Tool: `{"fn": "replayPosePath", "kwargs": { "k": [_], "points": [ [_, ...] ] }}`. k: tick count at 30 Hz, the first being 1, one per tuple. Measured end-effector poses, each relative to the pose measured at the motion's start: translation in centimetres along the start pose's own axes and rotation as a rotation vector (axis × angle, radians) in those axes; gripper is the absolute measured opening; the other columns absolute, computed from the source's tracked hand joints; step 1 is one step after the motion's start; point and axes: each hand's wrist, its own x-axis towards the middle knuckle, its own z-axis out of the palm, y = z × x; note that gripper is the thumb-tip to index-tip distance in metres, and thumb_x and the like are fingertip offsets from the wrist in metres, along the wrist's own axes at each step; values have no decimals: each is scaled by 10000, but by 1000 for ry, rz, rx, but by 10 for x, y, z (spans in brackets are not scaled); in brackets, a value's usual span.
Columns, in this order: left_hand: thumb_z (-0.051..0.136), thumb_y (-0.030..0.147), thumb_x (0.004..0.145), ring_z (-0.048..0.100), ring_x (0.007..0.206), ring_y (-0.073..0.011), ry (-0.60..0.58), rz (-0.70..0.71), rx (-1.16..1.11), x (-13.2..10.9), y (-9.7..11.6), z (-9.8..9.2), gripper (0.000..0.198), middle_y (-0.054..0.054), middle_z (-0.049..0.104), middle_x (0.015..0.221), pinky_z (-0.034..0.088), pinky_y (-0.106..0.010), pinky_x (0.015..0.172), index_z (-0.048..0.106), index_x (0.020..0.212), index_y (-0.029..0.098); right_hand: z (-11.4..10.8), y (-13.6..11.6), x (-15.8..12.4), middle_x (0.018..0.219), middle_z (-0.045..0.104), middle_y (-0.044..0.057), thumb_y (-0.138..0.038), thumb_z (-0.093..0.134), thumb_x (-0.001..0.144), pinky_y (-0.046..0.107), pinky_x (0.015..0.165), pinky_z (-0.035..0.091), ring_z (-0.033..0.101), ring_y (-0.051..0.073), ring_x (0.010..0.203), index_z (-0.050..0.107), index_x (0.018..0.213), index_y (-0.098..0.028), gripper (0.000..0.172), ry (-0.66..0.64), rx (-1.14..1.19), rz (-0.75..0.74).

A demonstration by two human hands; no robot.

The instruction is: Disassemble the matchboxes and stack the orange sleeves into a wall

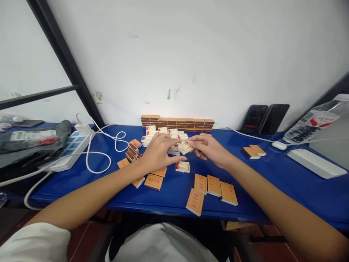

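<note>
In my right hand (205, 147) is a small white matchbox tray (185, 147) full of matches, pinched at its right end and tilted. My left hand (160, 151) reaches over stacked trays of matches (151, 133), its thumb and fingers apart; whether its fingertips touch them I cannot tell. Another tray of matches (182, 166) lies on the blue table just below both hands. Left of my left hand, several orange matchbox sleeves (132, 151) stand and lie together. Nearer me is a flat orange matchbox (153, 181) with red lettering.
A low wall of stacked matchboxes (177, 124) stands against the wall. More matchboxes (214, 186) lie at the front right, with a few (253, 151) farther right. At left are a power strip (72, 149) and white cables; at right, two phones (263, 119) and a water bottle (313, 120).
</note>
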Motion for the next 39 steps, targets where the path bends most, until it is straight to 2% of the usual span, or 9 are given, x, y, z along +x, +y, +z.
{"fn": "replayPosePath", "kwargs": {
  "k": [4, 12, 18, 22, 27, 30, 35, 39],
  "points": [
    [865, 519, 824, 694, 1012, -274, 15, 14, 4, 2, -6, -4, 501, -41, 795, 993, 484, -473, 988, 737, 1213, 231, -17, -2, 0, 579, 542, -50, -601, 766, 831, 241, 477, 326, 460, 106, 534, 755, 1064, -170, 490, -73, -194, -8],
    [771, 506, 921, 685, 982, -269, 60, 21, 50, 3, -10, -9, 383, -53, 784, 946, 505, -451, 916, 753, 1168, 214, -26, 0, 2, 660, 621, -5, -625, 662, 874, 276, 555, 393, 485, 134, 590, 786, 968, -178, 474, -168, -532, -77],
    [737, 491, 949, 686, 947, -260, 70, 17, 56, 4, -11, -8, 317, -59, 792, 965, 503, -456, 912, 774, 1126, 231, -23, 6, 4, 788, 724, 36, -500, 615, 931, 302, 617, 399, 543, 161, 647, 775, 970, -202, 340, -25, -771, -216],
    [724, 477, 960, 684, 921, -250, 75, 20, 54, 5, -14, -8, 291, -57, 785, 933, 499, -442, 888, 778, 1086, 221, -22, 3, 2, 779, 735, 38, -476, 593, 957, 311, 633, 401, 594, 177, 667, 752, 908, -218, 307, 65, -844, -241],
    [704, 478, 973, 684, 939, -253, 67, 27, 55, 5, -15, -8, 297, -62, 785, 946, 497, -439, 881, 776, 1080, 210, -15, -2, -3, 695, 702, 50, -693, 615, 908, 327, 599, 356, 605, 196, 642, 615, 696, -230, 510, 113, -1019, -137],
    [689, 482, 980, 685, 928, -256, 64, 22, 56, 6, -15, -8, 292, -61, 782, 924, 497, -443, 880, 781, 1070, 219, -6, -2, -6, 713, 705, 83, -780, 581, 881, 335, 582, 332, 616, 224, 665, 558, 650, -234, 594, 119, -1138, -92],
    [702, 461, 974, 687, 922, -255, 76, 25, 56, 6, -16, -8, 267, -55, 783, 921, 501, -435, 867, 777, 1058, 220, 2, 0, -8, 736, 716, 79, -651, 629, 893, 328, 568, 322, 630, 226, 670, 568, 711, -233, 460, 76, -1166, -56],
    [705, 440, 975, 690, 926, -252, 79, 39, 53, 5, -16, -8, 253, -55, 785, 937, 505, -431, 863, 772, 1075, 218, -3, 1, -8, 860, 748, 84, -506, 646, 913, 329, 615, 365, 650, 234, 757, 672, 876, -217, 293, 3, -1134, -193]
  ]
}}
